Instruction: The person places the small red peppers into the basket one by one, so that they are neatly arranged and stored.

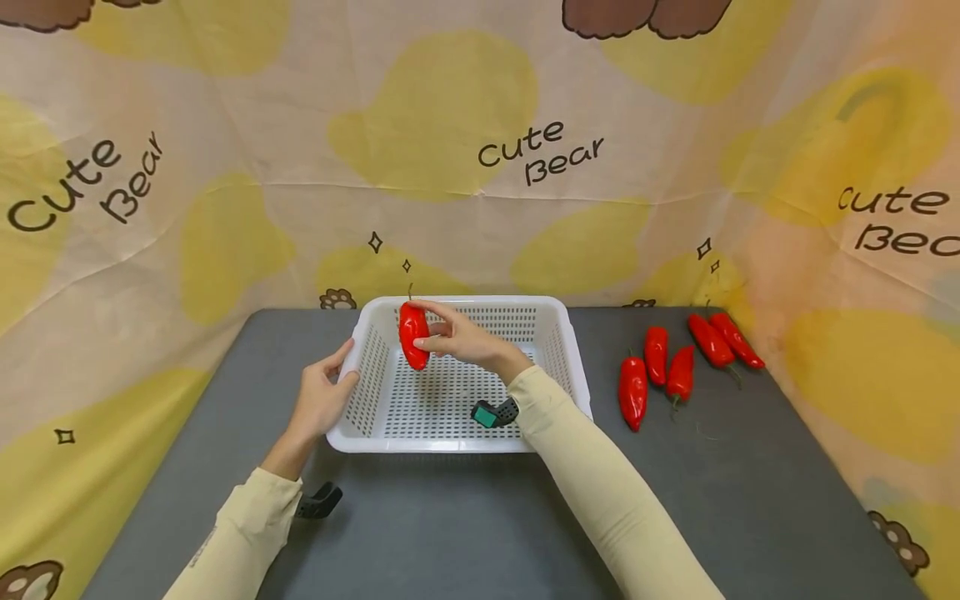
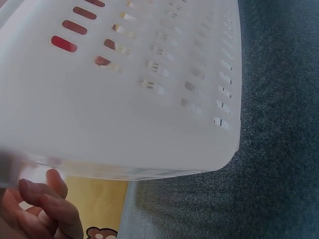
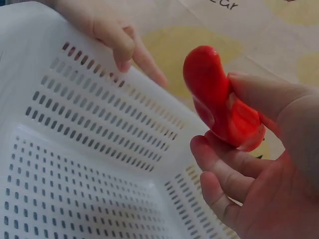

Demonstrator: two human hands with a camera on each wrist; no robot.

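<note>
My right hand [image 1: 471, 340] pinches a glossy red pepper [image 1: 412, 333] between thumb and fingers, its stem pointing up, above the left part of a white perforated plastic basket [image 1: 450, 445]. In the right wrist view, the pepper [image 3: 203, 74] looks wrinkled, and the thumb presses one side of it. My left hand [image 1: 321, 402] grips the basket's left rim, with the thumb over the edge. From the left wrist, only curled fingers [image 2: 52, 206] show beside the basket's wall [image 2: 99, 119].
Several more red peppers, among them a near one [image 1: 633, 392] and a far one [image 1: 737, 340], lie right of the basket on the grey table [image 1: 450, 525]. A printed cloth [image 1: 450, 242] hangs behind and along both sides. Each wrist wears a dark strap [image 1: 321, 501].
</note>
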